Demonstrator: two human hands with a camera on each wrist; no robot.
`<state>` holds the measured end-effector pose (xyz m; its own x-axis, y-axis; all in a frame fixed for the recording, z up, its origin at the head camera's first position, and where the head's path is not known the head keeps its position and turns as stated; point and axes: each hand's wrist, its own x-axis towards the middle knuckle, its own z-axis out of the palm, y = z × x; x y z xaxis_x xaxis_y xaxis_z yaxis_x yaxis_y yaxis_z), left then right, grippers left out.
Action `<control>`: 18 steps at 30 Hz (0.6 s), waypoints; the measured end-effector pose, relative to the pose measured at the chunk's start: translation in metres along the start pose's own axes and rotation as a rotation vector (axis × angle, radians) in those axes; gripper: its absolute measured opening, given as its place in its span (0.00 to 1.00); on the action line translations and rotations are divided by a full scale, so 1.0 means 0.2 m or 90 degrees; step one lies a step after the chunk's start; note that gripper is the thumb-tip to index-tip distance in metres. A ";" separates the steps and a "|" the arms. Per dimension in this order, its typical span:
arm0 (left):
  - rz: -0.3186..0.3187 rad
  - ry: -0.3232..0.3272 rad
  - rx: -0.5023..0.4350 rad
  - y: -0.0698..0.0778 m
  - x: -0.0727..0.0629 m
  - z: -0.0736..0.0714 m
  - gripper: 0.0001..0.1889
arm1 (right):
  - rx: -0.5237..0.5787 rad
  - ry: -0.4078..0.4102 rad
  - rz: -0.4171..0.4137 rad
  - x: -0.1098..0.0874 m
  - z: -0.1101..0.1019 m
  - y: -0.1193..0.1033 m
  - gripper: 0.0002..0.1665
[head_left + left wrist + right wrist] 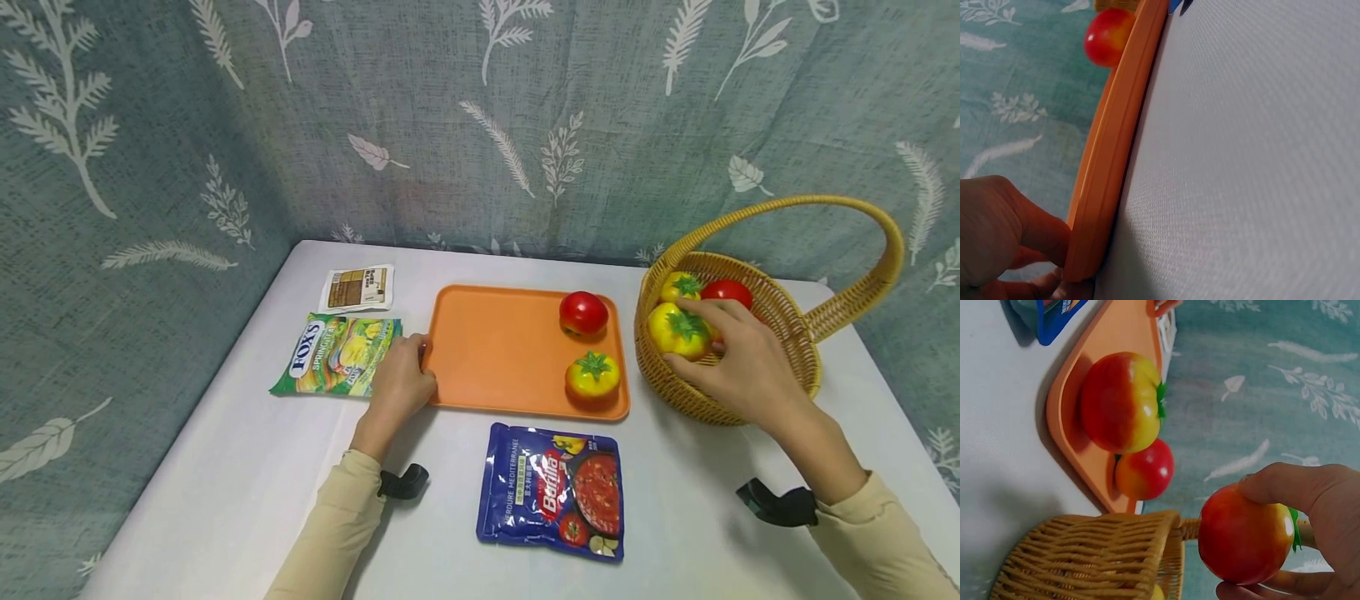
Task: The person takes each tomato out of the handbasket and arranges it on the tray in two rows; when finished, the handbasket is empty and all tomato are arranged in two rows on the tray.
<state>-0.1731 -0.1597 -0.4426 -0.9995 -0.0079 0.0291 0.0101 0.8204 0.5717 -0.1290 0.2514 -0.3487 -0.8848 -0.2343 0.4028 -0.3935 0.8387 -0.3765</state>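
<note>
My right hand (742, 358) holds a yellow-and-red toy tomato (678, 331) with a green leafy top, thumb and fingers on its sides. In the right wrist view this tomato (1241, 540) is up at the wicker basket's (1079, 556) rim. Another yellow tomato (677, 287) and a red one (729, 292) lie inside the basket. At the left edge of the orange tray (487, 342), my left hand (402, 375) pinches the rim. On the tray's right side sit a red tomato (583, 314) and a yellow-topped tomato (592, 379).
A blue Barilla sauce pouch (551, 492) lies in front of the tray. To the left are a green Fox's candy bag (337, 354) and a small white-and-brown packet (358, 287). The basket's tall handle (825, 202) arches up at the right. Patterned cloth hangs behind the table.
</note>
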 end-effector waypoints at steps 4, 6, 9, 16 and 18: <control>0.001 0.002 0.006 0.00 0.00 0.00 0.28 | 0.008 0.007 -0.015 0.01 0.00 -0.03 0.40; 0.005 0.005 0.007 0.00 0.00 0.00 0.28 | 0.014 0.009 -0.021 0.02 0.00 -0.05 0.40; 0.011 0.013 0.007 0.00 -0.01 0.00 0.28 | 0.023 0.001 -0.021 0.02 0.00 -0.07 0.39; 0.016 0.016 0.004 0.00 0.00 0.00 0.28 | 0.043 -0.021 -0.019 0.05 0.02 -0.12 0.38; 0.016 0.016 0.005 0.00 0.00 0.00 0.28 | 0.047 -0.026 -0.021 0.05 0.03 -0.13 0.38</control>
<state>-0.1727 -0.1597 -0.4424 -0.9980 -0.0007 0.0639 0.0355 0.8248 0.5643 -0.1296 0.2235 -0.3392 -0.8797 -0.2830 0.3821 -0.4390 0.7921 -0.4241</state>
